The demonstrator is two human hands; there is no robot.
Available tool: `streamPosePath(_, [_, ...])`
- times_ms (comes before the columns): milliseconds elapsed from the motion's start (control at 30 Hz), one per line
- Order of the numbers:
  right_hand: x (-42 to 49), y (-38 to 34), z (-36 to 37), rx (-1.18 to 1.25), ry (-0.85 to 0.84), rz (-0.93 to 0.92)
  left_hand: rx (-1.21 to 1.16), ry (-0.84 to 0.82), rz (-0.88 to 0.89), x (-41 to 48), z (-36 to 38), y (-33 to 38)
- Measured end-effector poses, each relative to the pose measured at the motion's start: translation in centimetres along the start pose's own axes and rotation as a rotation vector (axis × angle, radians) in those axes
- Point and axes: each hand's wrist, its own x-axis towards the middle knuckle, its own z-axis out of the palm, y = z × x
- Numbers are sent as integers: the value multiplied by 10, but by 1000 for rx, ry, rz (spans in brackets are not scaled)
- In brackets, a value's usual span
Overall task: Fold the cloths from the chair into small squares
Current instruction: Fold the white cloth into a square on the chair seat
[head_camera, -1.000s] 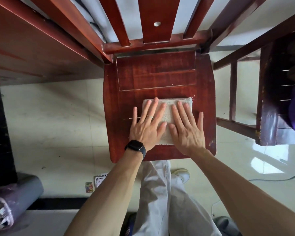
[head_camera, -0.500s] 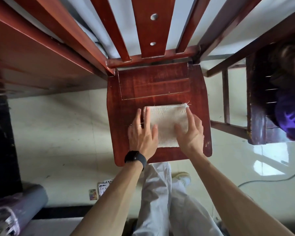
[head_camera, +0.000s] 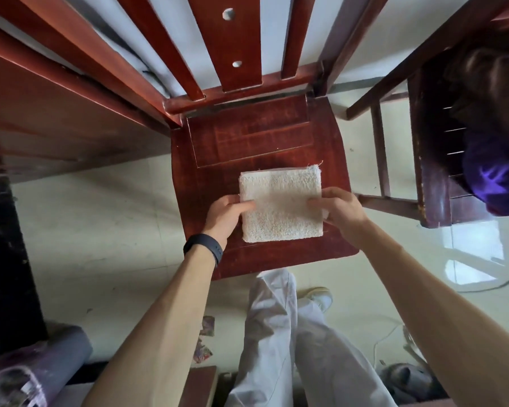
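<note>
A cream terry cloth (head_camera: 279,198), folded into a small thick square, sits on the red-brown wooden chair seat (head_camera: 247,136). My left hand (head_camera: 225,212) grips the square's left edge, thumb on top and fingers curled under. My right hand (head_camera: 338,208) grips its right edge the same way. Whether the square rests on the seat or is slightly lifted I cannot tell. A black band is on my left wrist.
The chair's slatted back (head_camera: 232,45) rises just behind the seat. A red-brown table (head_camera: 56,118) is at the left. A second dark chair (head_camera: 435,160) with a purple cloth (head_camera: 497,180) stands at the right. My legs and a shoe are below the seat.
Both hands went from lying flat on top of the folded cloth to sliding out to its sides, and now each grips one side edge.
</note>
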Motion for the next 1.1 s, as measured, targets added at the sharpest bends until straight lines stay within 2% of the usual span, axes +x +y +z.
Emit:
streamPosePath(133, [-34, 4, -25, 141, -111, -14, -85, -139, 16, -20, 1, 9])
streamPosePath(233, [-68, 8, -56, 218, -199, -23, -25, -300, -1, -49, 13, 25])
streamPosePath(333, [-111, 8, -91, 277, -178, -32, 14, -415, 6, -88, 36, 48])
streamPosePath(467, [-198, -10, -144, 320, -32, -124, 59, -483, 114, -166, 80, 95])
streamPosePath(733, [-412, -54, -279, 383, 306, -499, 272, -698, 448, -380, 189, 214])
streamPosePath(900, [-517, -42, -354, 496, 570, -684, 359, -854, 653, -502, 280, 256])
streamPosePath(1100, [-613, -12, -437, 548, 858, -856, 417, -1033, 788, -617, 391, 275])
